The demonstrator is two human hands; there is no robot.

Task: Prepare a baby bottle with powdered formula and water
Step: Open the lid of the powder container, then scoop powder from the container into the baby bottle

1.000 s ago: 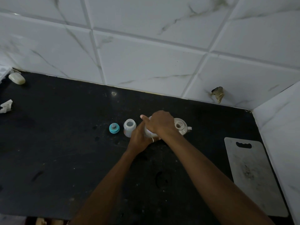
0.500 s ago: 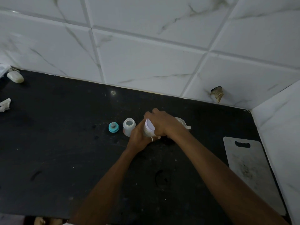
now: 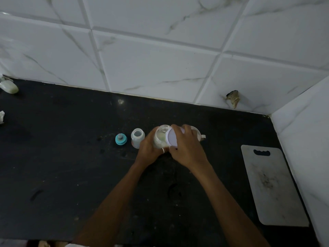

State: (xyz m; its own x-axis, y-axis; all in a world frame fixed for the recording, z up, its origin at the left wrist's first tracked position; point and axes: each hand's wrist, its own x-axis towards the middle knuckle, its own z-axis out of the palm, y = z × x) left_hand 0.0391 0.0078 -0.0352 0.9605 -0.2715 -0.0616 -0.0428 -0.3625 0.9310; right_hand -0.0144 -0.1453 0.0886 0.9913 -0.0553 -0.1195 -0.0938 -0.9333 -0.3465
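A clear formula jar (image 3: 161,136) with pale powder inside stands on the black counter (image 3: 71,166), and my left hand (image 3: 148,150) grips its side. My right hand (image 3: 187,148) holds the jar's white lid (image 3: 171,139), tilted up off the jar's right rim so the mouth shows. Left of the jar stands the open baby bottle (image 3: 137,138), without its top. The bottle's teal ring with nipple (image 3: 121,139) lies further left on the counter.
A white cup with a handle (image 3: 200,135) sits behind my right hand, mostly hidden. A grey cutting board (image 3: 272,184) lies at the right by the side wall. A pale object (image 3: 8,86) and crumpled paper (image 3: 1,116) are at the far left. Tiled wall runs behind.
My right hand has lifted the lid off the jar and tilted it to the right, so the jar's open mouth and powder now show. My left hand stays on the jar.
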